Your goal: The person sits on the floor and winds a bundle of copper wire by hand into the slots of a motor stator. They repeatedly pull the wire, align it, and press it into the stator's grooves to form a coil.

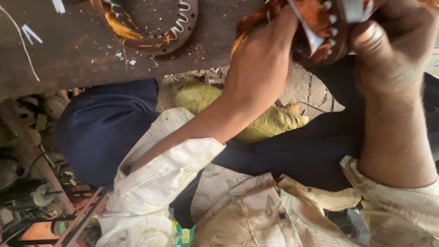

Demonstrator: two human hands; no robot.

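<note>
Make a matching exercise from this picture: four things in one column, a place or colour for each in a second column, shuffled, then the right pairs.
Things
1. motor stator
2. second stator ring
3. yellow sack
4. left hand

Descriptions
A. lies on the ground between the dark trouser legs
B. gripped by both hands at the top right
C. rests on the rusty metal plate, top centre
D. comes out of a rolled cream sleeve

Pairs: 1-B, 2-C, 3-A, 4-D
</note>
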